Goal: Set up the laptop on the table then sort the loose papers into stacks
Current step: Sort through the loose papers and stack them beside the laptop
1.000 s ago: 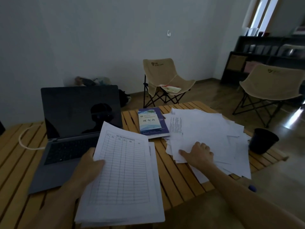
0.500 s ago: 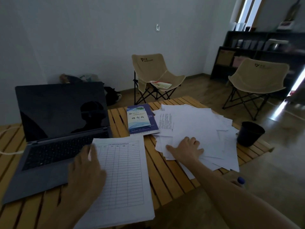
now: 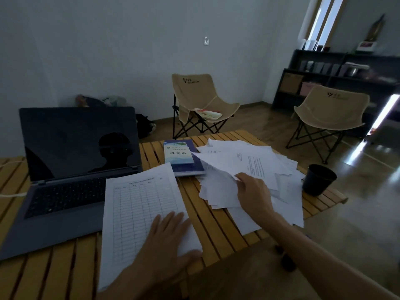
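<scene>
Fingers of my left hand (image 3: 164,245), spread, now press flat on the gridded stack (image 3: 138,213) beside the open laptop (image 3: 71,169). My right hand (image 3: 253,191) has lifted a sheet (image 3: 227,161) off the loose papers (image 3: 287,191), pinching it; its fingertips are hidden.

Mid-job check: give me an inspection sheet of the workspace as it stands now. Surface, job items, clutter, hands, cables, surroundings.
Surface: slatted wooden table, dim light.
Job's things: laptop open, screen dark; gridded form stack beside it, overlapping its corner; loose papers fanned out, unsorted.
Clutter: blue booklet between laptop and papers; black cup at the table's right edge.
Hands: left hand flat on the form stack; right hand has a grip on a lifted sheet.
Cables: white cable left of the laptop.
Surroundings: two folding chairs, dark shelving.
</scene>
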`<state>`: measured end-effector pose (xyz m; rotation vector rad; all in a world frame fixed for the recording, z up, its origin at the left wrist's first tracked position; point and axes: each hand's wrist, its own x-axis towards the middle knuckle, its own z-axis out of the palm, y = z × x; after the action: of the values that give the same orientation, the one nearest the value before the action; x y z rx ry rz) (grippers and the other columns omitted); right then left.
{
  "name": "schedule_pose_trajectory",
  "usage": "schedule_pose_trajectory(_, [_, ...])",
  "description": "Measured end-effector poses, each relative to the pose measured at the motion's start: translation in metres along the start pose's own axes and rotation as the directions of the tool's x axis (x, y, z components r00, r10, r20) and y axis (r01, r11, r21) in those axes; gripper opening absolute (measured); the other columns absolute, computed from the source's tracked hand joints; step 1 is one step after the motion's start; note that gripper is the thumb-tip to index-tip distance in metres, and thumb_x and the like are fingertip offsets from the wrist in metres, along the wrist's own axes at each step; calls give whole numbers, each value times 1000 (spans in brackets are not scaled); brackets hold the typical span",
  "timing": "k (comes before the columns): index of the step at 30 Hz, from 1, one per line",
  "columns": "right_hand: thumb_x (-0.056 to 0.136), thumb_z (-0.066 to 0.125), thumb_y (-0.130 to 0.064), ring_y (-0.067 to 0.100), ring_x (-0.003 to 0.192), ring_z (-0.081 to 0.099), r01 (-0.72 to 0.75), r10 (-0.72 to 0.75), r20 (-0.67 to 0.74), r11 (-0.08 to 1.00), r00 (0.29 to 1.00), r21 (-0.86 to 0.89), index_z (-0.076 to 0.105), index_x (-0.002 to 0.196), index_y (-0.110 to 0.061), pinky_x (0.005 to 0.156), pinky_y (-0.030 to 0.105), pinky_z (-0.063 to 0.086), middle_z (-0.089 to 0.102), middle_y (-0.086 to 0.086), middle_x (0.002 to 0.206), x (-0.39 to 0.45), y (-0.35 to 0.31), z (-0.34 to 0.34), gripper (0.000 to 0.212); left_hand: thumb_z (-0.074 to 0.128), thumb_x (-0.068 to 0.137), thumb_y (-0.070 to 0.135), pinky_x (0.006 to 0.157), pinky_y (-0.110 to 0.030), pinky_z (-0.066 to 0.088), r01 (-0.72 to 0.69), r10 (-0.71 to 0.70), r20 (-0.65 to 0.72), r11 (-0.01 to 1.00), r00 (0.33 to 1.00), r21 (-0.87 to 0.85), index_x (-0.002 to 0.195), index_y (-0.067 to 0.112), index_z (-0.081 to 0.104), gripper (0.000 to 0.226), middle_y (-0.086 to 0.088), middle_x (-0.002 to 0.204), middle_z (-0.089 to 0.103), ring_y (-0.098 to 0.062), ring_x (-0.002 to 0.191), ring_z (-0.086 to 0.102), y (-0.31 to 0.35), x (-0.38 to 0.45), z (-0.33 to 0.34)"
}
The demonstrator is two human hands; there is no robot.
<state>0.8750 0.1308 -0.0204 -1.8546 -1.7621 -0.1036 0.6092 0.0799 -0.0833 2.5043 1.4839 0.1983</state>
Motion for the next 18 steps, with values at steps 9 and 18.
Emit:
schedule_pose_trajectory(9, [102,49,-13,23,95,70,-202,5,223,449,975,871,70,108,-18,76,38,60,74,5,103,2,-48,-107,22,62,79,66,99,-31,38,22,-494,-88,212,865,-977,149,23,35,87,10,141,47,-10,125,49,-2,1,-87])
schedule_pose_trajectory(18, [97,59,-10,31,93,72,-548,154,532,367,833,751,68,106,-8,79,50,61,76,6,96,-39,-63,-34,13,70,87,8,78,-30,51,-112,-750,-315,309,582,-944,130,15,48,49,-3,118,61,-19,103,62,-47,-10,-104])
